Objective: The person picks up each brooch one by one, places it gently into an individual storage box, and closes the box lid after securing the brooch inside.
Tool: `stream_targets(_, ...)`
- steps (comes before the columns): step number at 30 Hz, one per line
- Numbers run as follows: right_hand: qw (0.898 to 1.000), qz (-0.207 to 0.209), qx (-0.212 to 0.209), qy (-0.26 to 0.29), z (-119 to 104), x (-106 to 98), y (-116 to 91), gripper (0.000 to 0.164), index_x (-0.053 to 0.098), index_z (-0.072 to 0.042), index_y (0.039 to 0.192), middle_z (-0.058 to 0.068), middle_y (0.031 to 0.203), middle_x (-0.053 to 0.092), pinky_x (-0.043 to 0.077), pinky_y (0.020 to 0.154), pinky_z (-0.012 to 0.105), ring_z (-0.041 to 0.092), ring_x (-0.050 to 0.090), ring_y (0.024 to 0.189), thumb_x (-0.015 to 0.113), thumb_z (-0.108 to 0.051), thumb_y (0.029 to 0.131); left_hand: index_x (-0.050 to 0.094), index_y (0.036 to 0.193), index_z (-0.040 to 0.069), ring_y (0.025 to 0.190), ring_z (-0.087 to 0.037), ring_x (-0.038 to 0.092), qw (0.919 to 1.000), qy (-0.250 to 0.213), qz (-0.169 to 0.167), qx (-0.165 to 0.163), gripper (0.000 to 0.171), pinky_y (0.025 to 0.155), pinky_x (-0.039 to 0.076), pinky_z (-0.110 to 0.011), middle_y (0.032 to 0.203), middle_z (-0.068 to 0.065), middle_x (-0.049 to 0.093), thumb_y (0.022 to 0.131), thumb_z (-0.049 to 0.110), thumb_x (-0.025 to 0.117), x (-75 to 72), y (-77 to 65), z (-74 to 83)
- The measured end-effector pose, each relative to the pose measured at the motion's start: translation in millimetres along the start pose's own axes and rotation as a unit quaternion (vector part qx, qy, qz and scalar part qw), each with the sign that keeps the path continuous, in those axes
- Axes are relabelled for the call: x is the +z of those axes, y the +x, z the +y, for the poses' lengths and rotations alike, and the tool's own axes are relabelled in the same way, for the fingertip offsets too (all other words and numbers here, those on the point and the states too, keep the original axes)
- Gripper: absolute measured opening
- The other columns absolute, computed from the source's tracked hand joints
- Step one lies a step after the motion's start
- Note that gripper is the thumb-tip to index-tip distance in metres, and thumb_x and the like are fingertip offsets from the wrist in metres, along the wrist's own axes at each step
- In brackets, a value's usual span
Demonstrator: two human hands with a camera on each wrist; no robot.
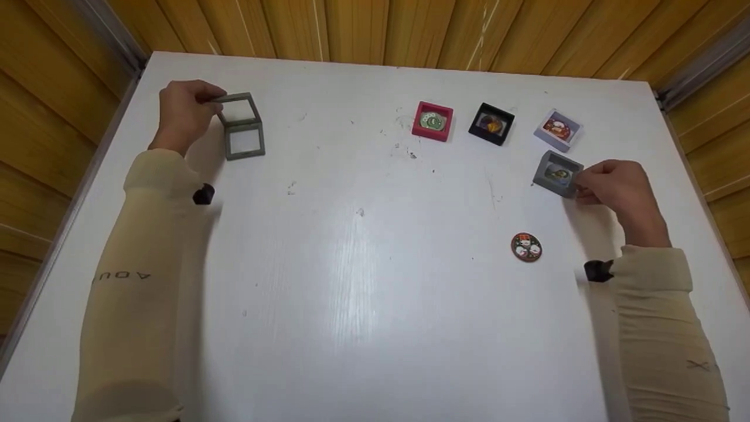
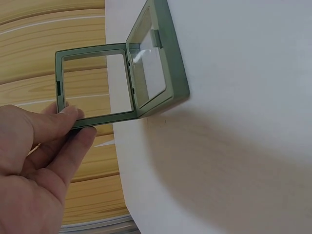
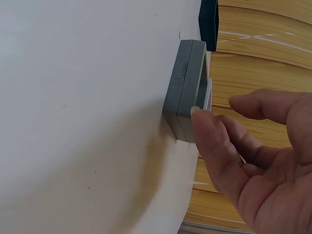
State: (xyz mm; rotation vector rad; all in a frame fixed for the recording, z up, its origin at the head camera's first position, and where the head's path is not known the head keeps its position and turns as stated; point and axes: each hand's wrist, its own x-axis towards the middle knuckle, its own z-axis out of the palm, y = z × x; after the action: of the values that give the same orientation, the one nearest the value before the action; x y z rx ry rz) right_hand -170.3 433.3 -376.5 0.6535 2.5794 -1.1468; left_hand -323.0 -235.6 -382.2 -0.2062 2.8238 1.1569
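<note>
My left hand [image 1: 184, 111] pinches the corner of the raised lid [image 2: 92, 49] of a green-grey display case between thumb and fingers. The case is hinged open, its base [image 1: 246, 155] resting on the table at the far left, with clear panes. At the right, a closed grey display case [image 1: 545, 179] holds a small round piece with a picture. The fingertips of my right hand [image 1: 621, 181] are right at its near corner. In the right wrist view the thumb and fingers stand apart, loosely bent, and one fingertip overlaps the case's edge.
A red case [image 1: 432, 106], a black case [image 1: 476, 126] and a pale lilac case [image 1: 545, 139] stand in a row at the back right, each with a round piece inside. A loose round printed disc [image 1: 526, 247] lies nearer on the white table [image 1: 363, 264]. Wood-patterned panels [image 1: 351, 29] border it.
</note>
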Motion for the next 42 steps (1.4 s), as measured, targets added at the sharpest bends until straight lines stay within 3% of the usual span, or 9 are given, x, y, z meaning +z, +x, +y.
stream_targets(7, 0.999, -0.033, -0.023, -0.031, 0.1, 5.8, -5.1, 0.050, 0.054, 0.013, 0.135, 0.028, 0.124, 0.059, 0.061, 0.080, 0.025, 0.011, 0.070, 0.081, 0.061, -0.028, 0.106, 0.066, 0.144, 0.008, 0.117, -0.022, 0.056, 0.9997, 0.011, -0.003, 0.020, 0.035, 0.102, 0.049, -0.029, 0.140, -0.015, 0.064, 0.110, 0.008, 0.058, 6.3, -3.8, 5.0)
stream_targets(16, 0.995, -0.082, -0.029, -0.044, 3.4, 12.9, -9.8, 0.048, 0.059, 0.010, 0.125, 0.004, 0.097, 0.071, 0.061, 0.078, 0.028, 0.012, 0.072, 0.081, 0.072, -0.030, 0.102, 0.068, 0.141, 0.006, 0.117, -0.023, 0.058, 0.9986, 0.019, -0.014, 0.048, 0.034, 0.105, 0.049, -0.030, 0.138, -0.014, 0.066, 0.109, 0.005, 0.059, 16.1, -9.0, 12.7)
stream_targets(27, 0.989, -0.116, -0.040, -0.083, 4.9, 21.5, -17.0, 0.047, 0.064, 0.006, 0.124, 0.011, 0.110, 0.069, 0.059, 0.078, 0.028, 0.015, 0.070, 0.088, 0.076, -0.033, 0.100, 0.068, 0.142, 0.007, 0.118, -0.025, 0.059, 0.9967, 0.033, -0.037, 0.065, 0.034, 0.104, 0.051, -0.033, 0.137, -0.013, 0.067, 0.109, 0.006, 0.059, 28.8, -15.7, 26.2)
stream_targets(34, 0.980, -0.143, -0.059, -0.124, 3.4, 27.3, -22.1, 0.053, 0.064, 0.005, 0.125, 0.015, 0.113, 0.069, 0.057, 0.079, 0.027, 0.018, 0.070, 0.093, 0.076, -0.040, 0.100, 0.069, 0.140, 0.005, 0.118, -0.025, 0.061, 0.9946, 0.036, -0.036, 0.090, 0.033, 0.105, 0.051, -0.035, 0.135, -0.014, 0.068, 0.108, 0.003, 0.060, 34.9, -21.8, 29.2)
stream_targets(42, 0.973, -0.163, -0.080, -0.144, 2.0, 33.5, -26.9, 0.054, 0.064, 0.005, 0.126, 0.013, 0.112, 0.069, 0.056, 0.079, 0.033, 0.019, 0.071, 0.094, 0.078, -0.039, 0.098, 0.070, 0.138, 0.004, 0.117, -0.027, 0.062, 0.9925, 0.032, -0.034, 0.113, 0.033, 0.107, 0.051, -0.038, 0.134, -0.015, 0.069, 0.107, 0.001, 0.061, 41.0, -27.3, 30.7)
